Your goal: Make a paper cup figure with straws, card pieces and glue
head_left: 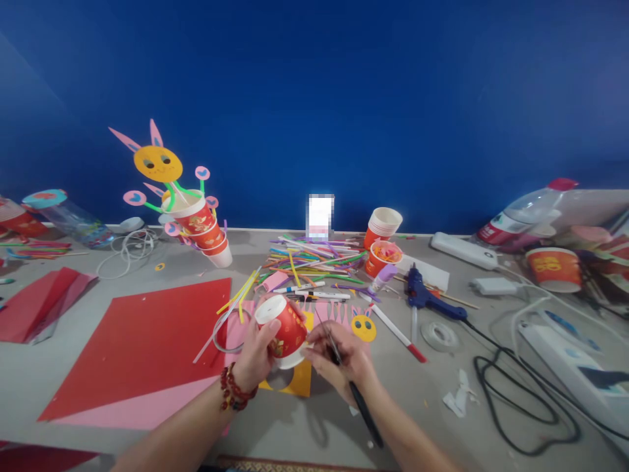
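Note:
Tilted on its side, a red paper cup (289, 331) with gold print and a white base is gripped in my left hand (258, 351), thumb on its side. A beaded bracelet is on that wrist. My right hand (339, 354) is closed round a thin tool with a black handle (364, 414); its fingertips are at the cup's rim, and its thin end points up toward the left. Beneath the cup lies a yellow sheet (301, 383) with a round cut-out. A small yellow face with ears (363, 328) lies just beyond my right hand.
A stacked-cup rabbit figure (201, 226) stands back left. Colored sticks (319, 259) are piled at the back centre. Red paper (147, 347) covers the left. To the right are a blue glue gun (427, 298), its black cable, tape (439, 335), a bottle (521, 216) and a power strip (565, 360).

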The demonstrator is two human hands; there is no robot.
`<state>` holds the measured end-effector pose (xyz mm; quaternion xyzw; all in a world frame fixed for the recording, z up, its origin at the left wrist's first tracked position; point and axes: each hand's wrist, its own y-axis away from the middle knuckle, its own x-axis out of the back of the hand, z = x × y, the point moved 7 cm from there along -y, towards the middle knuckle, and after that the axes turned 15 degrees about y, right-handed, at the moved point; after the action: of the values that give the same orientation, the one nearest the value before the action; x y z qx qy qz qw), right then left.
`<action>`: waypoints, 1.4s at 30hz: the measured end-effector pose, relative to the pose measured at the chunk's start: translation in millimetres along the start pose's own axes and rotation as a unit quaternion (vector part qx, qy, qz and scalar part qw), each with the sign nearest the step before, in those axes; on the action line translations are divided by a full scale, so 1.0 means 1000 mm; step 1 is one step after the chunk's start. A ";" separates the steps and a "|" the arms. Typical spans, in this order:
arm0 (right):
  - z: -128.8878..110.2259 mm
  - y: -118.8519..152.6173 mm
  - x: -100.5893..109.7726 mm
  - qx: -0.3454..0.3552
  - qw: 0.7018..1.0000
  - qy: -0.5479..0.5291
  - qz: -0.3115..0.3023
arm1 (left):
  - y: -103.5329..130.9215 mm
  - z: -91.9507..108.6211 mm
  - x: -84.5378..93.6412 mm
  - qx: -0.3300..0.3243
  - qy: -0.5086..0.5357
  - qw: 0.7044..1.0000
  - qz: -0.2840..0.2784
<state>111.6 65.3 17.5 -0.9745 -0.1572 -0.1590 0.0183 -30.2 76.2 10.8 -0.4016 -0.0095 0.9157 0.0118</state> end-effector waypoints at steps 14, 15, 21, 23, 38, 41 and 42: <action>-0.004 -0.002 0.005 0.085 0.980 0.179 0.003 | 0.002 -0.002 0.001 -0.021 -0.005 1.000 0.010; -0.005 -0.002 0.006 0.097 0.974 0.203 0.001 | 0.002 -0.005 0.003 -0.013 0.000 1.000 0.023; -0.015 0.003 0.006 0.157 0.967 0.197 -0.042 | -0.002 -0.010 0.016 0.054 0.076 0.989 0.118; -0.017 0.003 0.013 0.137 0.979 0.151 -0.011 | -0.005 -0.006 0.014 0.058 0.089 0.988 0.112; 0.001 -0.001 0.005 0.013 0.997 0.079 0.009 | 0.000 -0.010 0.015 0.019 -0.006 0.999 0.036; -0.002 -0.002 0.007 0.055 0.989 0.139 0.013 | 0.000 -0.011 0.015 0.017 -0.024 0.999 0.032; -0.004 -0.002 0.007 0.074 0.984 0.162 0.014 | 0.000 -0.010 0.015 0.015 -0.033 0.999 0.033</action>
<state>116.0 68.7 23.7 -0.9340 -0.1495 -0.3022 0.1182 -33.0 77.2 -7.1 -0.3709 0.0165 0.9284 -0.0124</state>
